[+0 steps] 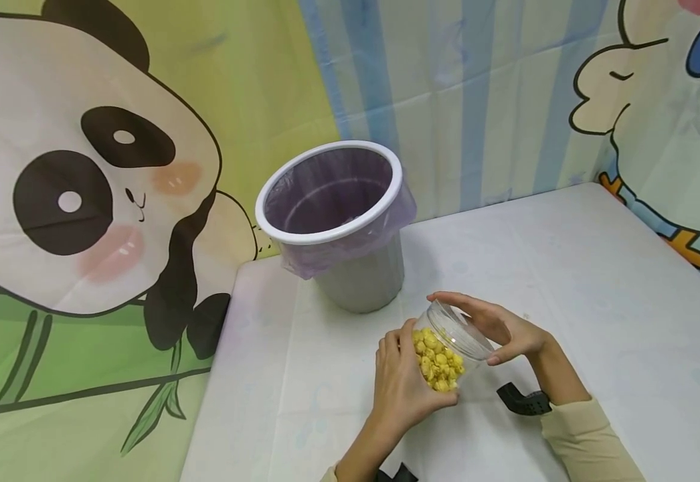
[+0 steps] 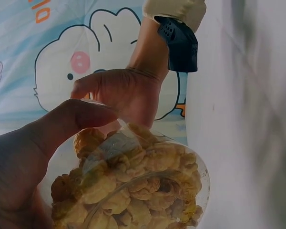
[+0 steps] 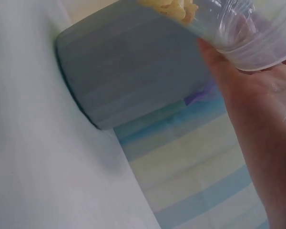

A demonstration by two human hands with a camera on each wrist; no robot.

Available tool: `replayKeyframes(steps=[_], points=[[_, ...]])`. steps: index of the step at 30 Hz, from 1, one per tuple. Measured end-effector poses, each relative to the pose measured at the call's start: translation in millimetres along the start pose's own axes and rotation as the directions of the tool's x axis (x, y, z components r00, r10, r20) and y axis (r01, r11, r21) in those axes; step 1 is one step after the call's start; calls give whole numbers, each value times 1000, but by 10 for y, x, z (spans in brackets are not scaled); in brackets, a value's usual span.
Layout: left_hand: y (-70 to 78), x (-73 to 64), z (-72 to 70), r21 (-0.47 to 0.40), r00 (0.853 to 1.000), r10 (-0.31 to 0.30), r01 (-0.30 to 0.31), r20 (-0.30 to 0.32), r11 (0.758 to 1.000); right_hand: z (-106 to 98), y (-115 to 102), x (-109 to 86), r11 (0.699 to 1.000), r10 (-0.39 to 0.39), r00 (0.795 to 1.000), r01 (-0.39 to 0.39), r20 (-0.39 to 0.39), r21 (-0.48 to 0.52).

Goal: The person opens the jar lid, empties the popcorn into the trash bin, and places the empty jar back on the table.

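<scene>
Head view: the left hand [image 1: 409, 378] is gripping a clear jar [image 1: 451, 349] near its base, the thumb and fingers curving around opposite sides. Yellow popcorn [image 1: 436, 367] is filling much of the jar, which is tilting with its upper end toward the right hand [image 1: 506, 328]. The right hand is holding the clear lid [image 1: 463, 333], its thumb and fingers spanning the rim. The jar is sitting in both hands above the white table [image 1: 531, 261], in front of a grey bin [image 1: 365, 278] whose purple liner [image 1: 386, 224] is hanging over the outside beneath a white rim.

Left wrist view: the left thumb is lying across the near side of the jar, and the popcorn is showing through the clear wall. The right hand is reaching in from beyond; its fingertips are partly hidden. A printed cartoon animal [image 2: 57, 59] is forming the background.

Right wrist view: the right hand is supporting the lid end at the upper right, popcorn showing at the top edge. The bin is standing behind, on the table, before a striped cloth [image 3: 190, 176].
</scene>
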State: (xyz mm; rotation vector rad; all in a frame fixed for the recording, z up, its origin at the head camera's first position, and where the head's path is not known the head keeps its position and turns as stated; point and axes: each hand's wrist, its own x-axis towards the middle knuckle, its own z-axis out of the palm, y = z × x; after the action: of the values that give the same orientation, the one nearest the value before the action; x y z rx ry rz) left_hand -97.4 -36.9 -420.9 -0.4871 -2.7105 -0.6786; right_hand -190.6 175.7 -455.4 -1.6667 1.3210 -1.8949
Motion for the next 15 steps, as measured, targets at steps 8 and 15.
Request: replayKeyframes(steps=[8, 15], points=[[7, -6, 19, -5, 1000, 2, -2, 11, 1000, -16, 0, -16, 998, -23, 1000, 22, -4, -59], [3, -10, 18, -4, 1000, 7, -7, 15, 1000, -55, -67, -47, 996, -42, 999, 41, -9, -85]])
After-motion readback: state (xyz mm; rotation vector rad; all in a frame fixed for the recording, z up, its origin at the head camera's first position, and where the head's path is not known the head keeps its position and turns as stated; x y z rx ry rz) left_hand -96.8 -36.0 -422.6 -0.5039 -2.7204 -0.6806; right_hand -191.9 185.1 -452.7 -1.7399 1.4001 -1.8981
